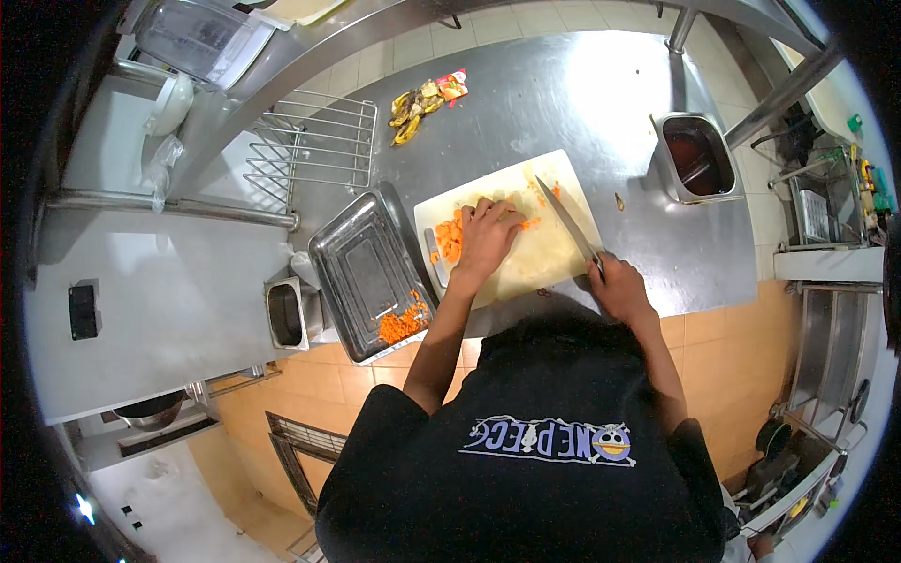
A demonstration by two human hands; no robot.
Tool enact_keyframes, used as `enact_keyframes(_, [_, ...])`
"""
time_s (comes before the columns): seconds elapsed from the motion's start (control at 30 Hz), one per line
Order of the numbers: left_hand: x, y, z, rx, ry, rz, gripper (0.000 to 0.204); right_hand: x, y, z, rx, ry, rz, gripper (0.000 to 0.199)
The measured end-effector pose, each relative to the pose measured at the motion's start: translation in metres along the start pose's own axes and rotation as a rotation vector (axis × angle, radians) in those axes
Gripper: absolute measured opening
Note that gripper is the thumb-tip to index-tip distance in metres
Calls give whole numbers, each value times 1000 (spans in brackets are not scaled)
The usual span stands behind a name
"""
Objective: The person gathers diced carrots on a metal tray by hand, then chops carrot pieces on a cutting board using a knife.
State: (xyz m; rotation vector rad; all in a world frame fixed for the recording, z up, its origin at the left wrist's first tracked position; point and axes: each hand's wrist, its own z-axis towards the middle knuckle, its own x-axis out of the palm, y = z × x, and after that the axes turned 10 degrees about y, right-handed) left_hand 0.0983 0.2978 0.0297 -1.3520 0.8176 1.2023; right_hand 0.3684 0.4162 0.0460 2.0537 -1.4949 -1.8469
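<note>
On the steel table lies a pale cutting board [526, 267], slightly turned. My left hand [490, 235] rests on it with bent fingers closed over carrot pieces, mostly hidden beneath the palm. Chopped orange carrot [450, 239] is heaped just left of that hand, and small bits lie by its fingertips. My right hand [619, 283] grips the handle of a long kitchen knife [568, 221], its blade slanting up and left across the board's right side. A narrow grey strip-like tool [435, 253] lies along the board's left edge.
Left of the board, a metal tray [361, 258] holds diced carrot [404, 324]. Beyond it stands a wire rack [324, 141]. Yellow-brown scraps [413, 113] and a red wrapper [452, 86] lie farther back. A steel container [735, 193] with dark red liquid stands at right.
</note>
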Motion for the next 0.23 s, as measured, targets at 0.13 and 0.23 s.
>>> enact_keyframes(0.13, [5,-2,-3,-40,-41,-26,19,-1,1,1,21,28,-2,39])
enact_keyframes(0.23, [9,-9,-6,-79,-83,-28,18,-2,0,3,23,98,3,41])
